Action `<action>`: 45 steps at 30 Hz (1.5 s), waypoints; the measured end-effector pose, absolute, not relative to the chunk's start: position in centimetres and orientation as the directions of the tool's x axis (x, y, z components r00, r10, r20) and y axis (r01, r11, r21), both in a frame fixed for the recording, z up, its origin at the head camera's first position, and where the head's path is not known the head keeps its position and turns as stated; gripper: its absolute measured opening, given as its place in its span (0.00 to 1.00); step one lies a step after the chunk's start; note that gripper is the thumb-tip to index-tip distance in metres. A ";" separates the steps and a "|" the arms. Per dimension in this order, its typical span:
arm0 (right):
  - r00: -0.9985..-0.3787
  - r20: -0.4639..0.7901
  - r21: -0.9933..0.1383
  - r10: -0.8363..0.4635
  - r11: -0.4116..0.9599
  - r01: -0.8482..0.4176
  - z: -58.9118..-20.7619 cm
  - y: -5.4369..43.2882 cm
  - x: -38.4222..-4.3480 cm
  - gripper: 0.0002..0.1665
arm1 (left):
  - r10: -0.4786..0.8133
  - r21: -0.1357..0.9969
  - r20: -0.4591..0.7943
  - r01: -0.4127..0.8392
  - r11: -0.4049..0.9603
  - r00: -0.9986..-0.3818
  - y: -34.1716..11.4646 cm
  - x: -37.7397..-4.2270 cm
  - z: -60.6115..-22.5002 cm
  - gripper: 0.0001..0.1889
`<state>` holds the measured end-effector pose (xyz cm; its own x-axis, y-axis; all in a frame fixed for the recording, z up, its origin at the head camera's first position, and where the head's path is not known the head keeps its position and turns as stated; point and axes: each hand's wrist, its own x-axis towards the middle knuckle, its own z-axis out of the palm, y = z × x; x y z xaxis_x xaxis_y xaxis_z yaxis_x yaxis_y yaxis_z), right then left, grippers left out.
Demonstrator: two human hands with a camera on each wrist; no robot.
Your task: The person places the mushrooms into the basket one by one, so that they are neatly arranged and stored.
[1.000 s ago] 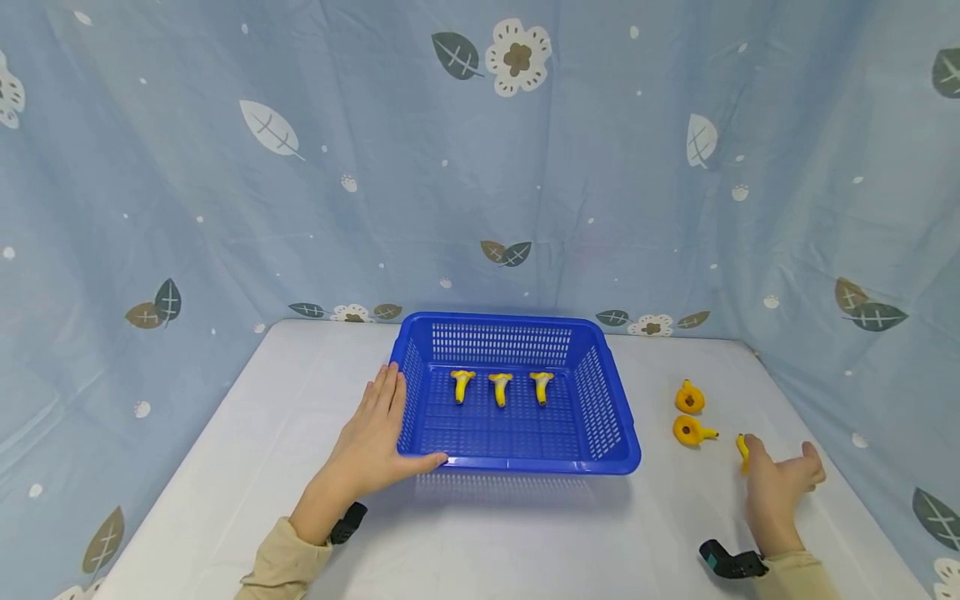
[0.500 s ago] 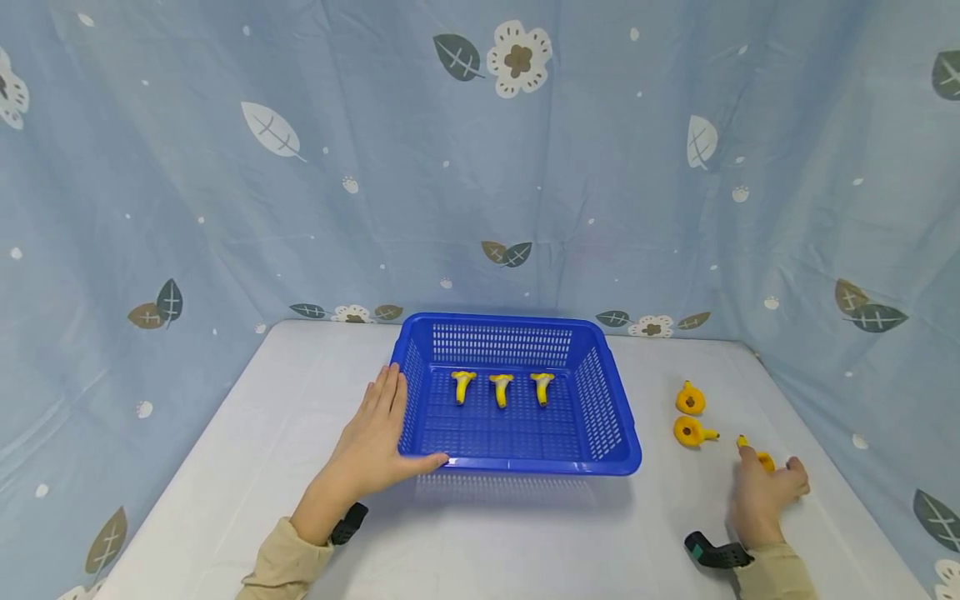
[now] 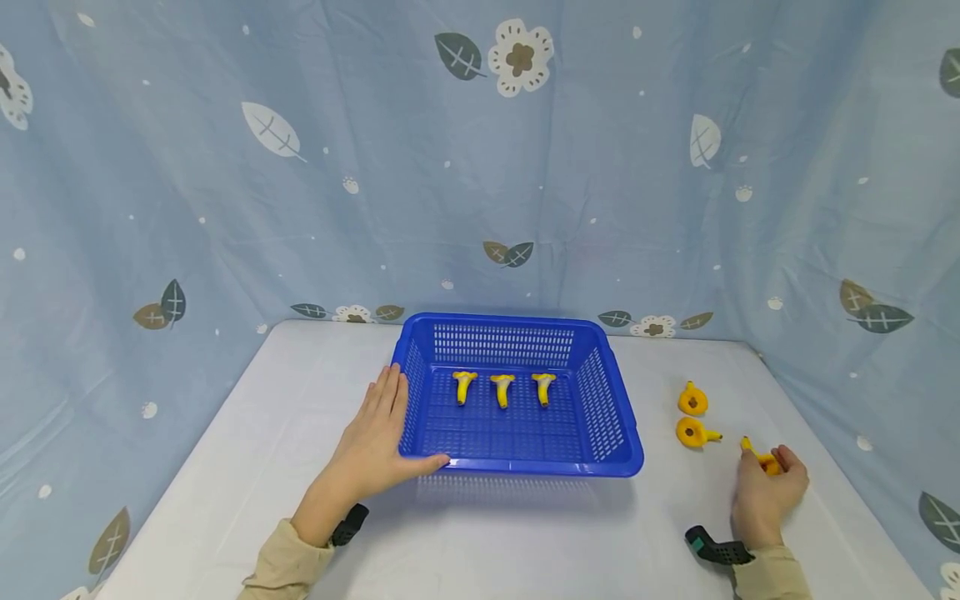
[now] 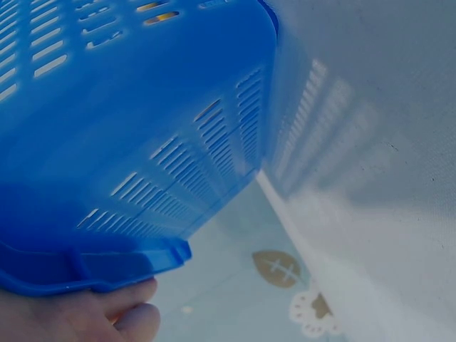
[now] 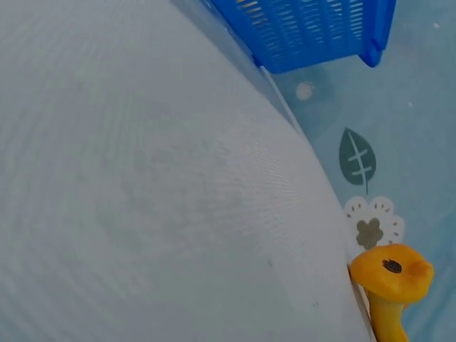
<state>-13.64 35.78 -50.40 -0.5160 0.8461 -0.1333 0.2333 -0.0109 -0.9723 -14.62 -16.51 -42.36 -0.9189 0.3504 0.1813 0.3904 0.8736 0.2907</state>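
A blue plastic basket (image 3: 525, 467) stands on the white table. My left hand (image 3: 369, 437) rests along its left rim with straight fingers, the thumb lying across the front rim corner. Fingertips (image 4: 132, 299) show by the rim in the left wrist view. At the right of the table, my right hand (image 3: 767, 493) pinches a yellow mushroom-shaped piece (image 3: 768, 462) with a banana-like stem, partly hidden by the fingers. Behind it lie two like pieces, one mushroom-shaped piece (image 3: 693, 402) farther back and another mushroom-shaped piece (image 3: 690, 432) nearer. The right wrist view does not show the hand.
Three yellow mushroom-shaped pieces (image 3: 502, 389) lie in a row on the basket floor, stems toward me. A blue patterned curtain (image 3: 450, 167) hangs behind and beside the table (image 3: 525, 542).
My right hand has moved slightly left and down onto the nearest yellow mushroom-shaped piece, and its fingers have drawn together around it. The left hand and basket stay put.
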 end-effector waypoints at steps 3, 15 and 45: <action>-0.511 -0.128 -0.973 0.850 -0.008 0.231 -50.4 35.9 -13.6 0.35 | 0.351 0.290 0.184 0.392 0.873 -0.918 -16.5 -14.6 -42.3 0.70; -0.478 -0.203 -0.979 0.854 -0.163 0.124 -50.1 36.0 -13.3 0.35 | 0.351 0.290 0.180 0.391 0.874 -0.919 -16.5 -14.6 -42.2 0.70; -0.535 -0.101 -0.995 0.839 -0.090 0.047 -50.6 35.9 -13.3 0.24 | 0.350 0.293 0.191 0.394 0.871 -0.917 -16.5 -14.6 -42.4 0.70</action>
<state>-13.30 35.91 -50.59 -0.5353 0.8386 -0.1014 0.0467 -0.0905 -0.9948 -14.63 -16.54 -42.36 -0.9169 0.3503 0.1911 0.3939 0.8713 0.2927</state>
